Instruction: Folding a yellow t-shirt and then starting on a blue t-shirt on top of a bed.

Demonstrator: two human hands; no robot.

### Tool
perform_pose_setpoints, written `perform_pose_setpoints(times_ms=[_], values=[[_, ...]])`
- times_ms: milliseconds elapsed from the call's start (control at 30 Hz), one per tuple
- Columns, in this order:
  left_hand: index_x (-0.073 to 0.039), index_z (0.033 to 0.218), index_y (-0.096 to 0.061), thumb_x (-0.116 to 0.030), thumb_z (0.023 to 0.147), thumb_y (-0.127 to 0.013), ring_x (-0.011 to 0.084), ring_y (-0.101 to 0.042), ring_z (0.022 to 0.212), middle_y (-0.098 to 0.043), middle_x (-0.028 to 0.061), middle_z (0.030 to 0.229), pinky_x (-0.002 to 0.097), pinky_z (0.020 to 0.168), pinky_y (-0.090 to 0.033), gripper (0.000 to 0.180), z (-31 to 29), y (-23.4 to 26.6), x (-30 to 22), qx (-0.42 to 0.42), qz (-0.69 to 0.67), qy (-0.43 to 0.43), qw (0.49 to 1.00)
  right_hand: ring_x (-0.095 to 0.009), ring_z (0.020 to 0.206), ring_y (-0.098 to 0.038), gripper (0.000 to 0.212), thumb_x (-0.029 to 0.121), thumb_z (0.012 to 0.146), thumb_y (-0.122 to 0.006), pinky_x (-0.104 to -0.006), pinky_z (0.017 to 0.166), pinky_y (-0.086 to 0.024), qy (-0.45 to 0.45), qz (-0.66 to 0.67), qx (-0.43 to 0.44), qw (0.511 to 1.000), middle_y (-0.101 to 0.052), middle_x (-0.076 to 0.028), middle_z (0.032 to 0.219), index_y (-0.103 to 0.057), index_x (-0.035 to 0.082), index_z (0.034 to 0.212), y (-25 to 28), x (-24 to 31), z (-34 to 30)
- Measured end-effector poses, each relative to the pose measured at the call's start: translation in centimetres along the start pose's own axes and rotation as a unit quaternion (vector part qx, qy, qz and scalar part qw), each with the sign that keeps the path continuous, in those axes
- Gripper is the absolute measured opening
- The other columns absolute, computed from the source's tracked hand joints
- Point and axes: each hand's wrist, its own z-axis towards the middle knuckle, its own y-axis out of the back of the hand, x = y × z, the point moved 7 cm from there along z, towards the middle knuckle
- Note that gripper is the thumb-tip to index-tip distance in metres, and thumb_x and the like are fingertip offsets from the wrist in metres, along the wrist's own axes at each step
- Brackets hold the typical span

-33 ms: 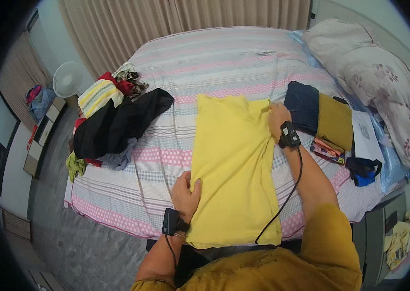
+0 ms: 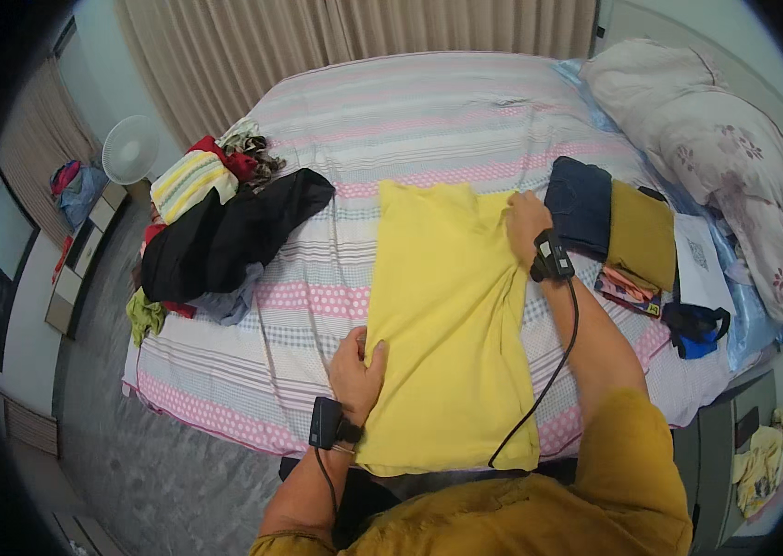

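Note:
A yellow garment [image 2: 447, 324], probably a T-shirt, lies in a long folded rectangle across the near part of the bed, its lower end at the front edge. At its upper right corner, the fingers of my right hand [image 2: 528, 227] are closed on the fabric, and creases run down from there. My left hand [image 2: 357, 375] rests along the left edge, lower down. Its thumb touches the cloth and stands apart from the fingers, some of which are hidden. A black device with a cable is strapped to each wrist.
A loose clothes heap with a black garment [image 2: 225, 241] lies left. At right are folded dark blue jeans [image 2: 579, 206], a folded mustard garment [image 2: 640, 232], a white sheet [image 2: 702, 264] and a blue-black item [image 2: 695, 329]. A rumpled quilt [image 2: 707, 139] and a fan [image 2: 130, 150] stand farther off.
My right hand has shifted very slightly left at the garment's upper right corner. Otherwise nothing visibly differs.

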Motion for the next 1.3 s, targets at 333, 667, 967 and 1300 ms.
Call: perform_pose_setpoints(times_ms=[333, 667, 967, 1300], values=[[-0.001, 0.081, -0.063, -0.018, 0.088, -0.065, 0.0076, -0.049, 0.058, -0.058, -0.0013, 0.065, 0.0253, 0.055, -0.039, 0.018, 0.5, -3.2, 3.0, 0.071, -0.245, 0.143, 0.956, -0.040, 0.092, -0.065, 0.044, 0.032, 0.081, -0.063, -0.0456, 0.080, -0.051, -0.083, 0.090, 0.280, 0.952, -0.067, -0.026, 0.096, -0.062, -0.002, 0.109, -17.0, 9.6, 5.3], [-0.001, 0.083, -0.057, -0.012, 0.091, -0.062, 0.0052, -0.044, 0.062, -0.053, -0.0023, 0.068, 0.0222, 0.055, -0.037, 0.015, 0.8, -3.1, 3.7, -0.005, -0.237, 0.113, 0.965, -0.038, 0.086, -0.063, 0.039, 0.016, 0.088, -0.053, -0.0433, 0.076, -0.050, -0.095, 0.230, 0.254, 0.935, -0.065, -0.023, 0.096, -0.051, 0.004, 0.125, -22.9, 12.3, 4.8], [-0.001, 0.089, -0.056, -0.015, 0.092, -0.063, 0.0053, -0.044, 0.060, -0.052, -0.0011, 0.068, 0.0231, 0.053, -0.038, 0.016, 0.2, -2.7, 6.3, -0.057, -0.234, 0.116, 0.963, -0.021, 0.076, -0.063, 0.015, 0.011, 0.084, -0.060, -0.0322, 0.071, -0.049, -0.127, 0.272, 0.121, 0.946, -0.066, -0.013, 0.081, -0.065, -0.001, 0.091, -8.5, 4.3, 3.1], [-0.002, 0.096, -0.057, -0.014, 0.089, -0.065, 0.0098, -0.051, 0.067, -0.058, 0.0029, 0.076, 0.0260, 0.059, -0.042, 0.016, 0.4, -1.5, 3.4, -0.042, -0.207, 0.130, 0.969, -0.039, 0.081, -0.064, 0.031, 0.023, 0.077, -0.071, -0.0414, 0.070, -0.052, -0.320, 0.218, 0.135, 0.912, -0.066, -0.020, 0.080, -0.062, 0.000, 0.095, -3.1, -4.4, -4.7]])
